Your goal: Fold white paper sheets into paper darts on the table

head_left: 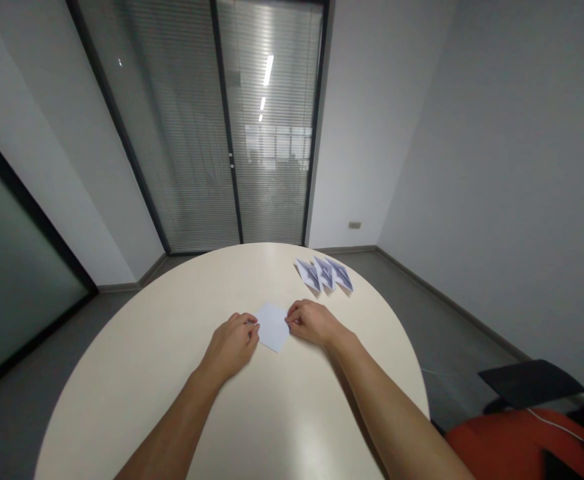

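Between my two hands is a small white sheet of paper [273,328], turned with one corner toward me, on or just above the tabletop. My left hand [235,341] pinches its left corner between thumb and fingers. At the opposite corner, my right hand [312,321] grips the paper the same way, fingertips pressed together. Beyond my right hand, three folded paper pieces [325,275] lie side by side in a row, overlapping slightly, with raised creases.
The round cream table [147,373] fills the lower middle. A red chair [502,443] with a black armrest [532,383] stands at the lower right. Glass doors with blinds [272,180] and grey walls lie behind the table.
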Demonstrator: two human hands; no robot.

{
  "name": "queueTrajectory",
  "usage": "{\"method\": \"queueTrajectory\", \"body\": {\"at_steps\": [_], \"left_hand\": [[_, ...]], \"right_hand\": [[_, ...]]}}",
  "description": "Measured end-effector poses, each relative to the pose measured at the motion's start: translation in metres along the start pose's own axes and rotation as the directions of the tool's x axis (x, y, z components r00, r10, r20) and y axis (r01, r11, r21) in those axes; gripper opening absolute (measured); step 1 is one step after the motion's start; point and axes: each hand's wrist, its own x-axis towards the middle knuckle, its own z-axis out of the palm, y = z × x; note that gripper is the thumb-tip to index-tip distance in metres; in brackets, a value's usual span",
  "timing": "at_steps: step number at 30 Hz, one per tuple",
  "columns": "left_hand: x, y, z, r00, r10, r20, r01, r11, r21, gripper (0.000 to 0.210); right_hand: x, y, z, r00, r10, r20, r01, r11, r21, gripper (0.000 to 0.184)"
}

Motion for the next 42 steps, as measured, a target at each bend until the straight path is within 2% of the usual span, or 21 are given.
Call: {"method": "queueTrajectory", "body": {"at_steps": [11, 20, 26, 29, 32, 35, 42], "left_hand": [[-0.003, -0.004, -0.013, 0.987, -0.161, 0.023, 0.159, 0.986, 0.058, 0.036], [-0.002, -0.007, -0.013, 0.969, -0.247, 0.005, 0.245, 0.966, 0.083, 0.029], [-0.002, 0.002, -0.014, 0.950, -0.311, 0.004, 0.307, 0.939, 0.156, 0.032], [-0.001, 0.008, -0.011, 0.963, -0.270, -0.015, 0.268, 0.943, 0.199, 0.034], [0.000, 0.010, -0.004, 0.986, -0.166, -0.018, 0.166, 0.961, 0.221, 0.034], [0.000, 0.008, 0.004, 0.997, -0.075, -0.018, 0.077, 0.983, 0.166, 0.029], [0.001, 0.005, 0.013, 1.000, -0.027, -0.015, 0.028, 0.999, 0.034, 0.032]], "right_hand": [[-0.005, 0.000, -0.015, 0.990, 0.140, 0.018, -0.138, 0.986, -0.091, 0.023], [-0.006, -0.002, -0.016, 0.990, 0.140, 0.004, -0.140, 0.987, -0.083, 0.023], [-0.005, -0.004, -0.014, 0.991, 0.134, -0.024, -0.136, 0.985, -0.108, 0.022], [-0.004, -0.005, -0.008, 0.991, 0.125, -0.051, -0.131, 0.982, -0.133, 0.021], [-0.002, -0.004, -0.003, 0.990, 0.124, -0.062, -0.131, 0.981, -0.143, 0.018], [-0.002, -0.003, -0.001, 0.990, 0.119, -0.080, -0.127, 0.985, -0.117, 0.015], [-0.001, -0.006, 0.002, 0.996, 0.038, -0.076, -0.038, 0.999, 0.003, 0.021]]}}
